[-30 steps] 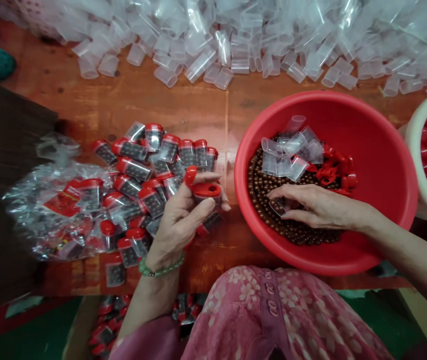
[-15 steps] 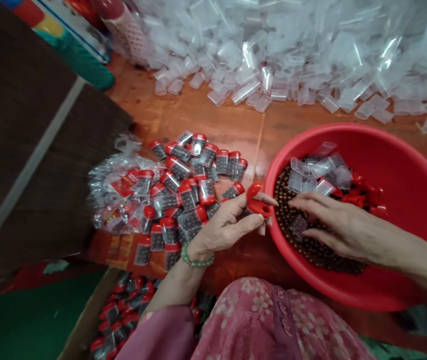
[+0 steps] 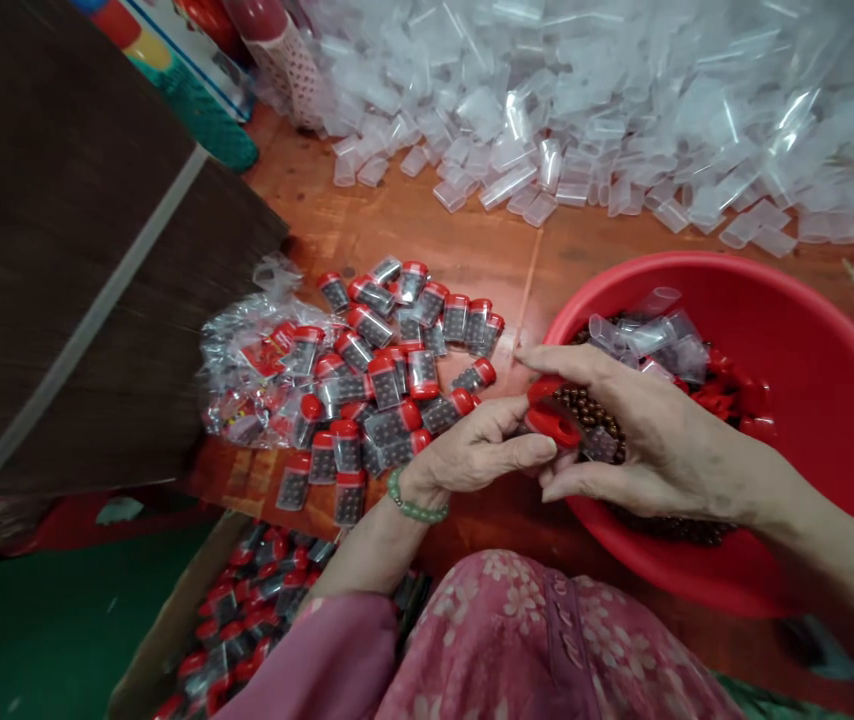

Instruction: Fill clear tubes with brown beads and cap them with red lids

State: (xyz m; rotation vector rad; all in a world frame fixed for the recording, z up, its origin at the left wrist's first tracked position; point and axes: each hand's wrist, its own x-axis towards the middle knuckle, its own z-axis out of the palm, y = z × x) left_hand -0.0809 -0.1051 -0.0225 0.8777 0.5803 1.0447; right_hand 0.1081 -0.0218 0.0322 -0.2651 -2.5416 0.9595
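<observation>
My left hand (image 3: 476,450), a green bead bracelet at its wrist, holds a small container by its raised red flip cap (image 3: 556,428), beside the rim of a red basin (image 3: 704,262). Around this cap curves my right hand (image 3: 644,430), its fingers apart and its thumb low near the container; whether it touches is unclear. Under the right hand, dark brown beads (image 3: 596,412) lie in the basin, with clear plastic sleeves (image 3: 659,335) and red caps (image 3: 746,390) behind. The container's body is mostly hidden by my fingers.
Filled red-capped containers (image 3: 389,385) lie loose on the wooden table (image 3: 427,230) at left, next to a crinkled clear bag (image 3: 228,350). More fill a box (image 3: 262,590) below. A heap of clear sleeves (image 3: 569,130) spans the back. A dark box (image 3: 97,250) stands left.
My right hand has moved left from over the beads in the basin to the red cap. My left hand still holds the container. The view has shifted slightly.
</observation>
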